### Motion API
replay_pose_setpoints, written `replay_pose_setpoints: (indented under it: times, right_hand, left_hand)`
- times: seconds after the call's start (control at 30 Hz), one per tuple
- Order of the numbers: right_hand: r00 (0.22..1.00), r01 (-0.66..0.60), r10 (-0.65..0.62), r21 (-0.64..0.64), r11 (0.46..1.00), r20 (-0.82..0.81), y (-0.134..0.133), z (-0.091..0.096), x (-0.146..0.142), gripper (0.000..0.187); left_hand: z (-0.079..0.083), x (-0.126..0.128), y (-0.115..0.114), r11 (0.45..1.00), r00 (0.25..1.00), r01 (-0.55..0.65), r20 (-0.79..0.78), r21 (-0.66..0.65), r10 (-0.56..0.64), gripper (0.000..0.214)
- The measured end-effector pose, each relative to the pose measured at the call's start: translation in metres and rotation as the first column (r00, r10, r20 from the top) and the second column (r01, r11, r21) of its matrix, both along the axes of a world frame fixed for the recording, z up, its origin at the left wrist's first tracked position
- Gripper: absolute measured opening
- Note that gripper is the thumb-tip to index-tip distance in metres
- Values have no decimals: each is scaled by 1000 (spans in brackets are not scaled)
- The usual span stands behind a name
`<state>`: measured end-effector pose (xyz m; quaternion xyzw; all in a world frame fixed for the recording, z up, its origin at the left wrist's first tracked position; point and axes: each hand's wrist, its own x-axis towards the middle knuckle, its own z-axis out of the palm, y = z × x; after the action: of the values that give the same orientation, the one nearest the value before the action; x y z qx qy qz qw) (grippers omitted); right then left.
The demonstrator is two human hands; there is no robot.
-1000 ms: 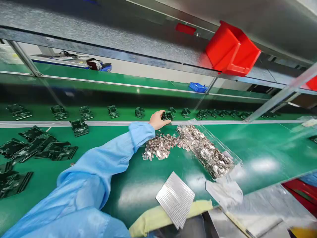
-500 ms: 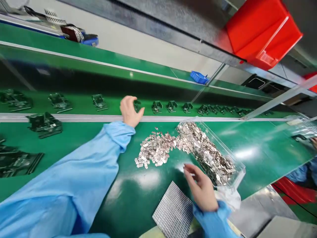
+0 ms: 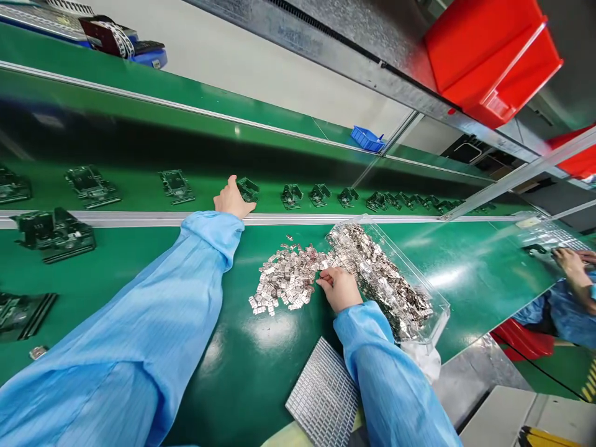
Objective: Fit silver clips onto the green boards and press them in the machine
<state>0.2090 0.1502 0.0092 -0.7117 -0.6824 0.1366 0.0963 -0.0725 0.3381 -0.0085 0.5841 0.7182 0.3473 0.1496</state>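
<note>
My left hand [image 3: 233,200] is at a green circuit board [image 3: 248,189] on the belt beyond the metal rail. Its thumb and fingers are curled around the near left side of that board. My right hand [image 3: 341,290] is at the right edge of a loose pile of small silvery metal pieces [image 3: 286,279], its fingertips pinched together. Whatever is between those fingertips is too small to make out. Beside that hand, a clear plastic box [image 3: 440,323] lies tipped, full of the same metal pieces, which spill into the pile. Nearer me lies a silvery gridded tray [image 3: 323,394].
More circuit boards [image 3: 176,185] line the belt, and others [image 3: 56,236] sit on the green table at left. A metal rail [image 3: 116,218] divides table from belt. Red bins [image 3: 493,56] hang overhead at right. A co-worker's hands [image 3: 575,264] are at the far right.
My left hand has come down from above the belt onto the circuit board. My right hand has moved forward and left to the metal pile, its fingers drawn together. The view has shifted slightly.
</note>
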Motion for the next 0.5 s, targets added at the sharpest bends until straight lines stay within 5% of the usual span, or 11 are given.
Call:
replay_pose_setpoints:
  times: [0.17, 0.33, 0.5]
  right_hand:
    - [979, -52, 72, -106, 993, 193, -4, 11, -6, 15]
    - [928, -147, 206, -202, 968, 311, 2, 19, -13, 13]
    - [899, -256, 314, -216, 942, 305, 8, 25, -4, 7]
  left_hand:
    - [-2, -1, -17, 988, 967, -18, 254, 154, -22, 92]
    - [1, -7, -37, 986, 863, -56, 503, 158, -32, 65]
    - [2, 2, -95, 989, 683, 33, 719, 144, -127, 57]
